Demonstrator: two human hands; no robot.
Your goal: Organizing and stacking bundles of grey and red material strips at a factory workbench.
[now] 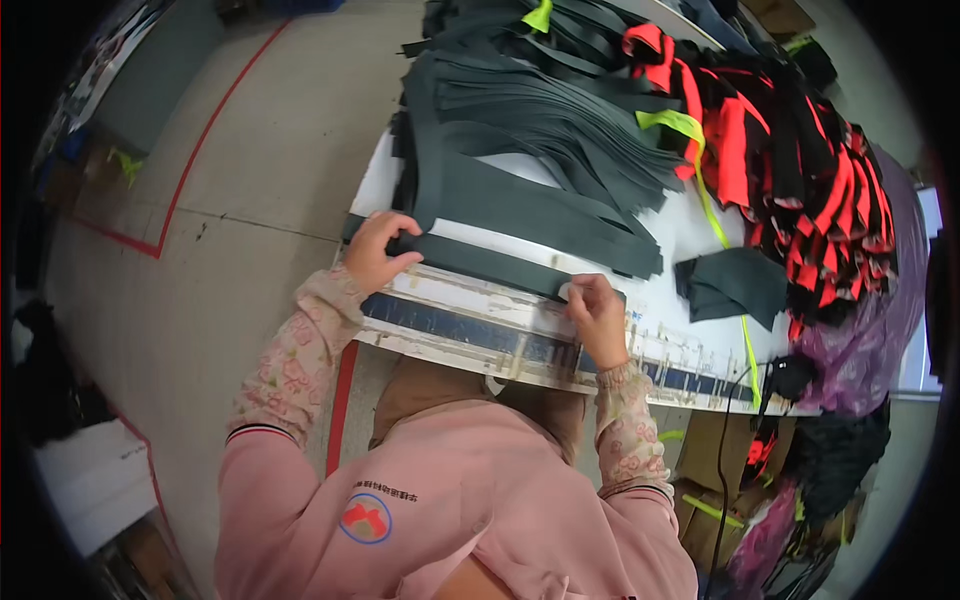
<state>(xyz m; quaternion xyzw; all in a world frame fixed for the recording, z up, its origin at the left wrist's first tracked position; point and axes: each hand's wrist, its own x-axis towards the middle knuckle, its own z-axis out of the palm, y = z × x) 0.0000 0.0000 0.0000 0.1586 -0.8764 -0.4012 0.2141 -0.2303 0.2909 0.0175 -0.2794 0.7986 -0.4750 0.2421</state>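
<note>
A long dark grey-green fabric strip (490,263) lies flat along the near edge of the white table. At its left end rests my left hand (378,250), thumb and forefinger apart on either side of the strip. My right hand (598,312) is closed over the strip's right end, pinching a small white piece (565,291) that looks like tailor's chalk. The strip's right tip is partly covered by these fingers. Just beyond it, more fabric strips (540,195) of the same colour lie in a wide, fanned pile.
A folded dark fabric piece (735,285) sits to the right. Behind it are heaped black and neon-red garment pieces (800,160) and a purple plastic bag (850,345). A yellow-green ribbon (710,200) crosses the table. A black cable (728,450) hangs at the near right.
</note>
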